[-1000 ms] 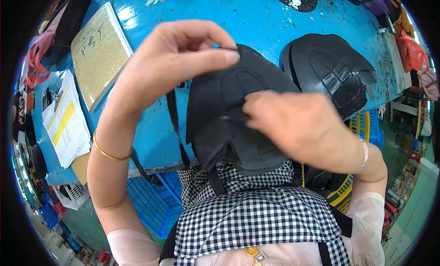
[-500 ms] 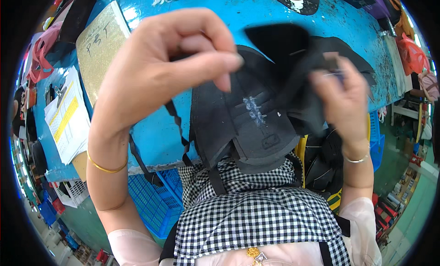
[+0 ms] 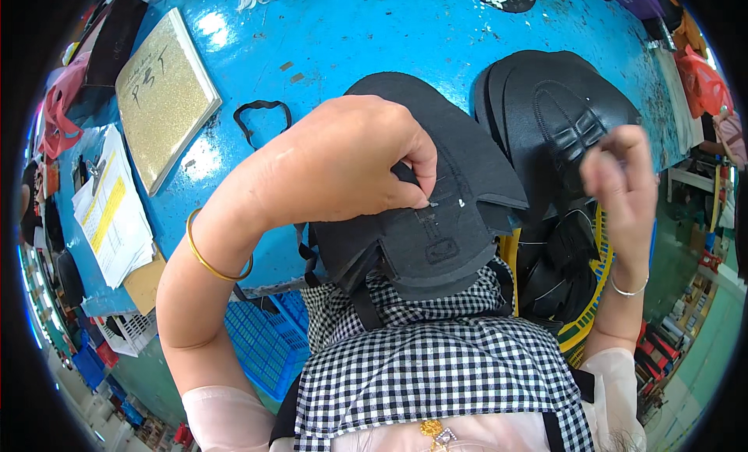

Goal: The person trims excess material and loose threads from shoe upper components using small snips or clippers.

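Note:
A stack of black shoe uppers lies before me, wrong side up, its near end overhanging the table's front edge above my lap. Over the top one my left hand is bent down, thumb and forefinger pinched at the middle. Whatever sits between those fingertips is too small to make out, with tiny pale bits beside them. To the right, my right hand is raised with bent, blurred fingers, near a second pile of black uppers. The top upper of that pile shows its shiny face, with stitching and a strap detail.
On the blue table lie a gold-covered book, clipped papers and a black elastic loop. A yellow basket of black pieces stands at right below the edge; a blue basket is at left.
The black upper that my right hand held has gone onto the right pile, and that hand has moved right, away from it. My left hand has come down onto the stack before me.

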Demonstrator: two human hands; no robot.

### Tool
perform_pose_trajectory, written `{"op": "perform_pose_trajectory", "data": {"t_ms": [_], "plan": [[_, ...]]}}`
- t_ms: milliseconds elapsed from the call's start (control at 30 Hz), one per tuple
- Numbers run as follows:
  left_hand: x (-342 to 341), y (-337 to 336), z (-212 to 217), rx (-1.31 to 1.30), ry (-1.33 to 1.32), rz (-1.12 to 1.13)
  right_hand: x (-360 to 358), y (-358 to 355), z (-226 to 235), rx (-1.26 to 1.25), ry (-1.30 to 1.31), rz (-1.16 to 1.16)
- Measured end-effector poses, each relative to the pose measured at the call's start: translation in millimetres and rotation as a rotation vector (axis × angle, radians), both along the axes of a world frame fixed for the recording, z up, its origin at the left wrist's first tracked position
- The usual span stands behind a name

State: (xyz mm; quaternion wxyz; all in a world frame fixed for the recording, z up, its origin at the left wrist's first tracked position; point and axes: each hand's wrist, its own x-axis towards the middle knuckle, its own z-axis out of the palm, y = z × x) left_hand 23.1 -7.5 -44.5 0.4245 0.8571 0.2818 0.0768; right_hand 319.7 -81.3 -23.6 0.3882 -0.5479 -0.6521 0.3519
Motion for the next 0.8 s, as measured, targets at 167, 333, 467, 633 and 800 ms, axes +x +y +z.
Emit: {"op": "perform_pose_trajectory", "data": {"t_ms": [167,333,467,633,800], "plan": [[-5,-2,5,0.319,0.121,0.095,-54,28,-12,0.187,-0.354,0.663],[-11,6,10,0.038,0.151,0.091,-60,41,-7,0.197,-0.585,0.899],[-10,5,12,0.06,0.19,0.084,-61,47,-10,0.179,-0.468,0.914],[-10,6,8,0.147,0.152,0.075,-77,41,-13,0.334,-0.713,0.643],[-14,3,9,0.196,0.118,0.071,-71,48,-5,0.216,-0.62,0.619]]}}
